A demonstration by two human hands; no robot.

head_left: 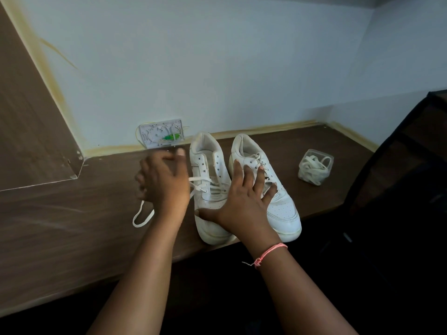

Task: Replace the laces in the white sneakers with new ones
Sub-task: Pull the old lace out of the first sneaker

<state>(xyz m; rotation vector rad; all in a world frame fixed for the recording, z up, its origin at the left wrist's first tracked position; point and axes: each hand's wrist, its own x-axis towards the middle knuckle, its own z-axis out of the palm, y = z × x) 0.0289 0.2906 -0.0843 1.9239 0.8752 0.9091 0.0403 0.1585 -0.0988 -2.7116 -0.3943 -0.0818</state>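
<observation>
Fingers of right hand (242,201) are spread flat, laid across both white sneakers (263,189) w/ thumb on left shoe's toe. Left hand (164,182) is blurred; grip can't be told, though an old lace (142,216) trails from beside it. Sneakers are set side by side on brown desk (72,226). New laces are kept in a clear container (315,169) to the right, well apart.

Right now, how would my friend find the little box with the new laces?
Look along the brown table under the wall. Right of the two white sneakers stands a small clear box, stuffed with coiled white laces.
</observation>
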